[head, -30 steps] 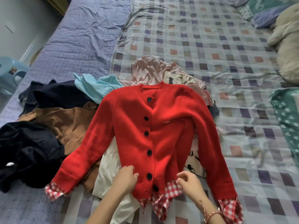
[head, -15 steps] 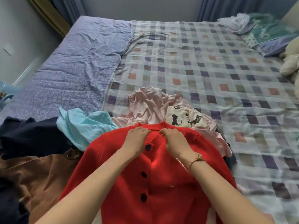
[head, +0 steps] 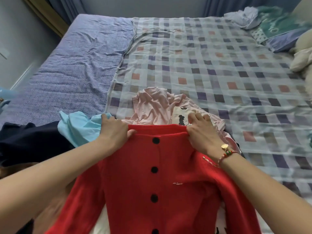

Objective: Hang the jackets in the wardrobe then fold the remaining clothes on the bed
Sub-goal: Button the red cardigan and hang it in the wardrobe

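Moved apart along the neckline, left hand and right hand are curled round the red cardigan near the edge of the bed.

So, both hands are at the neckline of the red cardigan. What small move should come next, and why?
Probably lift the red cardigan by its shoulders and carry it forward onto the checked sheet. The left hand and right hand grip both neckline corners, and the cardigan lies over a lumpy pile, pink garment and light blue garment, which seems poor for a neat fold.
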The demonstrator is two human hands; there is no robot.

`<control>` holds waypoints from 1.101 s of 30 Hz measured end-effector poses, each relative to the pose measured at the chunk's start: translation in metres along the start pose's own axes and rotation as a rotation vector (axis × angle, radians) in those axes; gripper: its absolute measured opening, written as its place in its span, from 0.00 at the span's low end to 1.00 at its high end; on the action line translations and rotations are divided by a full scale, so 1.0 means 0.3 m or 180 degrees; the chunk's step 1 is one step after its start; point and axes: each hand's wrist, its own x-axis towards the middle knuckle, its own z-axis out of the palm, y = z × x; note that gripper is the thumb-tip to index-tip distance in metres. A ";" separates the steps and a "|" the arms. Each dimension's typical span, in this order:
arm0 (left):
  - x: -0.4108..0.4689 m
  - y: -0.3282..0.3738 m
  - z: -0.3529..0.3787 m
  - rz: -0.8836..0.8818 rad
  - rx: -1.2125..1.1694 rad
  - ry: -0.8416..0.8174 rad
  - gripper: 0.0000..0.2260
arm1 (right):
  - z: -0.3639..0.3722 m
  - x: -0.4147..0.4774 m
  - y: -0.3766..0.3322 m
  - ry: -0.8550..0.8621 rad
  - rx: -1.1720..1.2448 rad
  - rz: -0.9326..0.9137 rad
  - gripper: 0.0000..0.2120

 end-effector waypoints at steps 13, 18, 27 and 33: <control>-0.533 -0.116 -0.155 -0.1188 -0.1421 -0.0406 0.12 | -0.453 -0.673 -0.243 0.0515 0.3056 0.1191 0.23; -0.722 -0.020 -0.424 -0.0400 -0.3691 -0.0272 0.09 | -0.589 -0.796 -0.163 0.0767 0.3089 0.2477 0.12; -1.292 0.113 -0.682 0.0972 -0.5562 -0.2439 0.20 | -0.782 -1.618 -0.352 0.0684 0.3220 0.3979 0.14; -1.601 0.266 -0.924 0.1836 -0.5401 -0.2960 0.08 | -1.128 -2.031 -0.506 0.1734 0.3168 0.4400 0.12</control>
